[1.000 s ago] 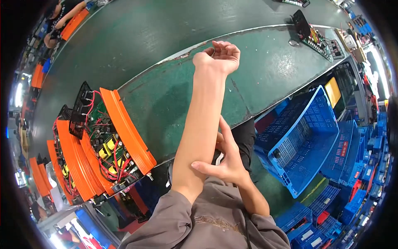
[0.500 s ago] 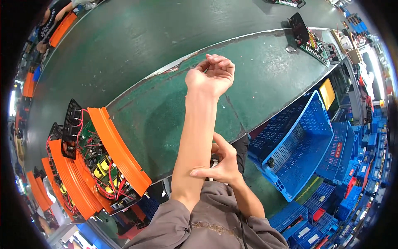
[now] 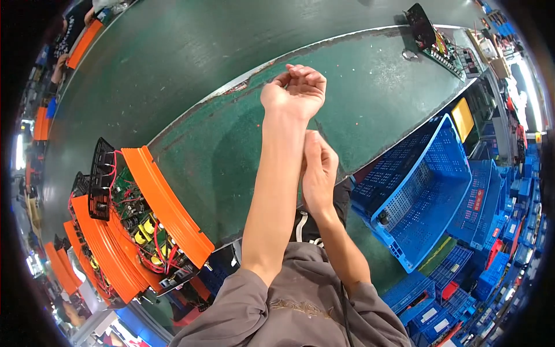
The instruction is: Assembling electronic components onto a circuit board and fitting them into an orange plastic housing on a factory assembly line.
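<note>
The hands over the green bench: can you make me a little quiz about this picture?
1. True or false: the left hand is a loose fist raised over the green bench.
2. What does the right hand touch? A) the left forearm B) the blue crate C) a circuit board
3. What colour are the casings on the person's left?

Key: 1 true; 2 A; 3 orange
</note>
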{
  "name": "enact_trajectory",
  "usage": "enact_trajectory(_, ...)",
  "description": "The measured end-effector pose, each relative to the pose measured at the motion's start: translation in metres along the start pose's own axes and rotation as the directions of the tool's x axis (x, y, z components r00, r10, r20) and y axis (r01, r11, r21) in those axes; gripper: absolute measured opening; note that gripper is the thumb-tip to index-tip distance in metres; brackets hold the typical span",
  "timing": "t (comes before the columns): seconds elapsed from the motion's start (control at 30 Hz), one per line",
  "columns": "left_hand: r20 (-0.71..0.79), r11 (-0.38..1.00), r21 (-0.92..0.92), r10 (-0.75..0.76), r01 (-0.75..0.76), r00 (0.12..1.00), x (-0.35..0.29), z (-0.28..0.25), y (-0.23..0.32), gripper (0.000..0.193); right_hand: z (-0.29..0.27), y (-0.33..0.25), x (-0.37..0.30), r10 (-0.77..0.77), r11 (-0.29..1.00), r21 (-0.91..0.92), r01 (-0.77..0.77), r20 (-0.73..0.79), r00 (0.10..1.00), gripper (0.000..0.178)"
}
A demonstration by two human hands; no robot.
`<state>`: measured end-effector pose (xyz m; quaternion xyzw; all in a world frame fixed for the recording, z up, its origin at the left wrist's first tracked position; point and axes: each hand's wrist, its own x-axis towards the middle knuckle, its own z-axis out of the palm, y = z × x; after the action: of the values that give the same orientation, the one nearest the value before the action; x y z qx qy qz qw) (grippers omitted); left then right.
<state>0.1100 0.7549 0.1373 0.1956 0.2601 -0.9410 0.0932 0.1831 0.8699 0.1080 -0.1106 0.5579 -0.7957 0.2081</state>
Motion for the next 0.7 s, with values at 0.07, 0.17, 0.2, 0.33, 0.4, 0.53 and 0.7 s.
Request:
enact_trajectory(0.07, -0.035, 0.997, 0.003, 0.078, -0.078, 0.996, -0.005, 0.003, 0.005, 0.023, 0.034, -0.044, -0.006, 0.378, 0.907, 0.168, -0.387, 0.08, 0.922, 0.063)
enact_trajectory(0.17, 0.0, 0.996, 0.065, 0.058, -0.058, 0.998, -0.001, -0.004, -0.007, 0.022, 0.026, -0.033, -0.022, 0.337, 0.909, 0.22, -0.355, 0.114, 0.934, 0.057)
enact_trajectory(0.2, 0.024, 0.994, 0.096, 0.052, -0.054, 0.998, 0.003, -0.006, -0.009, 0.021, 0.021, -0.026, -0.026, 0.314, 0.908, 0.246, -0.34, 0.138, 0.939, 0.055)
enact_trajectory(0.33, 0.167, 0.976, 0.215, -0.001, -0.035, 0.986, 0.026, -0.003, -0.012, 0.018, 0.008, -0.008, -0.04, 0.163, 0.947, 0.249, -0.202, 0.169, 0.972, 0.051)
enact_trajectory(0.4, 0.248, 0.881, 0.352, 0.238, -0.317, 0.939, 0.012, 0.021, -0.011, 0.017, 0.025, -0.009, -0.065, 0.216, 0.937, 0.254, -0.241, 0.121, 0.969, 0.053)
enact_trajectory(0.53, 0.346, 0.784, 0.458, 0.278, -0.42, 0.896, 0.023, 0.042, -0.038, 0.017, 0.025, -0.001, -0.093, 0.148, 0.985, 0.089, -0.146, -0.023, 0.989, 0.07)
enact_trajectory(0.7, 0.293, 0.795, 0.498, 0.222, -0.347, 0.93, 0.015, 0.053, -0.076, 0.017, 0.009, -0.024, -0.038, 0.022, 1.0, -0.012, -0.022, 0.018, 1.0, 0.063)
